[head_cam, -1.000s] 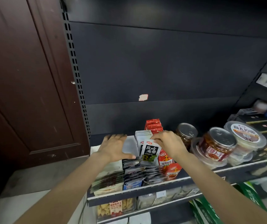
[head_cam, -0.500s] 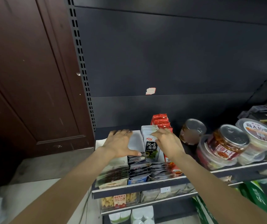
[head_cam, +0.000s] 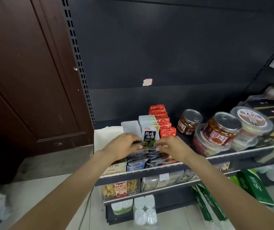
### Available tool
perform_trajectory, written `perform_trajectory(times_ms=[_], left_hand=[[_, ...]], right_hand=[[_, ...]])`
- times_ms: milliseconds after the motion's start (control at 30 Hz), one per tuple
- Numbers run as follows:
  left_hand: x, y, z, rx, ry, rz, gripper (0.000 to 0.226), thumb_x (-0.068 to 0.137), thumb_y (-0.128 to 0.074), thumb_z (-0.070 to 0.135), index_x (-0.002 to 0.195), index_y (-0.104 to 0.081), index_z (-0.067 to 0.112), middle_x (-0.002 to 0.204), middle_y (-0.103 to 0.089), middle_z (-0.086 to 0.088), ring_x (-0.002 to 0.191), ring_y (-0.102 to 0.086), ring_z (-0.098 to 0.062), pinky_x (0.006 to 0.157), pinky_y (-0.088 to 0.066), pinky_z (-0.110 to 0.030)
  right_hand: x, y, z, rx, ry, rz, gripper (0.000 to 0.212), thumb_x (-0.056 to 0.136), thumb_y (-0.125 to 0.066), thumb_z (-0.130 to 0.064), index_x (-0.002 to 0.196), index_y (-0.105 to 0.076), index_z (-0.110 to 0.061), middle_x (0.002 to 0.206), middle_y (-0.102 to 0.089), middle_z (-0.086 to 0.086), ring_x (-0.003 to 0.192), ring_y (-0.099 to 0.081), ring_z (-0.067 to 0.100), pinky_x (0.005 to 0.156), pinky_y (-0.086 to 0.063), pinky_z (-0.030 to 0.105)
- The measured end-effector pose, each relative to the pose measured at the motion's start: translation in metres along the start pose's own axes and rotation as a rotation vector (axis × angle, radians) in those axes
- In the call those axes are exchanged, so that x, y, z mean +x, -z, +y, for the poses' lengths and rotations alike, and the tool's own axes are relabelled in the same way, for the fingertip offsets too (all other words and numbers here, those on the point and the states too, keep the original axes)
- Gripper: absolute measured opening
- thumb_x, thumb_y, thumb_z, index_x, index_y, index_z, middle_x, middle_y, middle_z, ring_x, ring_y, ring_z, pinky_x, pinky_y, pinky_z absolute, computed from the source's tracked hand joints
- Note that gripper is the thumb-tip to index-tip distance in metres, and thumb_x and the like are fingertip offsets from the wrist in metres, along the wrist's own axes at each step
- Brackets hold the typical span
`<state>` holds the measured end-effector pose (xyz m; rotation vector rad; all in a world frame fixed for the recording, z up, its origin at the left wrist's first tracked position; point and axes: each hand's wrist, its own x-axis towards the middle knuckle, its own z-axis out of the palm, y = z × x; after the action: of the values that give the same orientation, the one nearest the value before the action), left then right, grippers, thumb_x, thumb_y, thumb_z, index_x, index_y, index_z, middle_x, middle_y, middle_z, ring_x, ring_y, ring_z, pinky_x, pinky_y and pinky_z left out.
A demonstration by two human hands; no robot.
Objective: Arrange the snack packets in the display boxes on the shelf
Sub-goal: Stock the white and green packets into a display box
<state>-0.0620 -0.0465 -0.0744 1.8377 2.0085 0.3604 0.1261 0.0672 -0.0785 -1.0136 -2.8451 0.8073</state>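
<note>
Dark shelf [head_cam: 166, 167] holds packets [head_cam: 149, 135] in a box [head_cam: 129, 127]. Left hand [head_cam: 121, 146] and right hand [head_cam: 174, 146] both pinch one dark packet [head_cam: 147, 144] between them.

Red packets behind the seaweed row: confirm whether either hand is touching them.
No. The left hand and right hand both hold the dark packets in front; the red packets stand untouched behind.

Two bare forearms, no sleeves; left hand [head_cam: 123, 146] and right hand [head_cam: 174, 147] ungloved, without rings or watch near the fingers.
</note>
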Motion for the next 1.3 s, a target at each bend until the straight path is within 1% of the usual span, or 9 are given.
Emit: perform_trajectory(times_ms=[167, 333, 533, 633, 700, 1033, 1100, 1200, 1300], left_hand=[[-0.011, -0.006, 0.003, -0.046, 0.077, 0.052, 0.034, 0.096, -0.051, 0.029, 0.126, -0.059, 0.017, 0.120, -0.060, -0.006, 0.108, -0.054, -0.020, 0.095, -0.042, -0.031], [-0.015, -0.008, 0.007, -0.023, 0.111, 0.034, 0.034, 0.098, -0.047, 0.030, 0.129, -0.057, 0.019, 0.122, -0.057, -0.007, 0.111, -0.052, -0.023, 0.097, -0.042, -0.037], [-0.018, -0.005, 0.013, -0.031, 0.145, 0.018, 0.034, 0.098, -0.048, 0.029, 0.129, -0.056, 0.018, 0.125, -0.056, -0.006, 0.113, -0.051, -0.023, 0.098, -0.042, -0.034], [-0.017, -0.004, 0.014, -0.018, 0.162, 0.016, 0.034, 0.097, -0.049, 0.030, 0.127, -0.058, 0.019, 0.124, -0.058, -0.006, 0.111, -0.053, -0.023, 0.097, -0.043, -0.036], [-0.017, -0.002, 0.015, -0.027, 0.177, 0.024, 0.033, 0.096, -0.051, 0.031, 0.126, -0.059, 0.018, 0.124, -0.059, -0.005, 0.109, -0.054, -0.022, 0.096, -0.044, -0.037], [-0.007, 0.011, 0.023, -0.230, 0.226, 0.167, 0.034, 0.095, -0.051, 0.022, 0.128, -0.056, 0.016, 0.123, -0.061, -0.009, 0.111, -0.056, -0.022, 0.092, -0.040, -0.024], [-0.004, 0.017, 0.030, -0.325, 0.242, 0.209, 0.036, 0.096, -0.050, 0.023, 0.131, -0.052, 0.014, 0.118, -0.062, -0.012, 0.105, -0.058, -0.022, 0.083, -0.041, -0.019], [0.003, 0.028, 0.042, -0.756, 0.351, 0.295, 0.034, 0.099, -0.045, 0.025, 0.127, -0.053, 0.007, 0.104, -0.065, -0.013, 0.079, -0.062, -0.018, 0.062, -0.047, -0.012], [0.006, 0.037, 0.045, -1.081, 0.414, 0.318, 0.036, 0.098, -0.045, 0.034, 0.115, -0.059, 0.005, 0.101, -0.069, -0.010, 0.079, -0.067, -0.015, 0.070, -0.050, -0.021]], right_hand=[[0.001, -0.003, -0.002, -0.108, -0.011, -0.029, 0.025, 0.093, -0.056, -0.023, 0.115, -0.067, -0.018, 0.118, -0.067, 0.001, 0.109, -0.060, 0.020, 0.093, -0.048, 0.036], [0.000, -0.004, -0.007, -0.203, 0.009, -0.084, 0.023, 0.095, -0.051, -0.021, 0.111, -0.068, -0.019, 0.113, -0.067, 0.002, 0.104, -0.061, 0.024, 0.081, -0.046, 0.031], [-0.003, -0.002, -0.015, -0.301, 0.009, 0.000, 0.023, 0.097, -0.045, -0.020, 0.104, -0.068, -0.020, 0.102, -0.068, 0.002, 0.095, -0.062, 0.024, 0.075, -0.045, 0.032], [-0.005, 0.005, -0.017, -0.292, -0.021, 0.107, 0.022, 0.095, -0.042, -0.014, 0.083, -0.061, -0.018, 0.081, -0.063, 0.000, 0.079, -0.058, 0.023, 0.064, -0.042, 0.031], [-0.008, 0.011, -0.015, -0.248, -0.044, 0.210, 0.021, 0.093, -0.044, -0.012, 0.081, -0.061, -0.015, 0.075, -0.064, 0.003, 0.073, -0.058, 0.025, 0.062, -0.044, 0.033], [-0.030, 0.055, -0.019, 0.129, -0.033, 0.605, 0.014, 0.091, -0.057, -0.016, 0.094, -0.070, -0.016, 0.090, -0.073, -0.003, 0.083, -0.067, 0.014, 0.074, -0.055, 0.035], [-0.036, 0.064, -0.024, 0.207, -0.003, 0.671, 0.014, 0.091, -0.058, -0.013, 0.095, -0.071, -0.012, 0.093, -0.072, -0.003, 0.085, -0.066, 0.009, 0.074, -0.052, 0.025], [-0.044, 0.071, -0.027, 0.398, 0.017, 0.681, 0.013, 0.091, -0.058, -0.011, 0.095, -0.070, -0.010, 0.091, -0.071, -0.005, 0.083, -0.065, 0.000, 0.072, -0.049, 0.012], [-0.047, 0.075, -0.024, 0.574, 0.039, 0.667, 0.014, 0.090, -0.059, -0.009, 0.096, -0.071, -0.006, 0.096, -0.071, -0.001, 0.089, -0.066, 0.005, 0.076, -0.051, 0.015]])
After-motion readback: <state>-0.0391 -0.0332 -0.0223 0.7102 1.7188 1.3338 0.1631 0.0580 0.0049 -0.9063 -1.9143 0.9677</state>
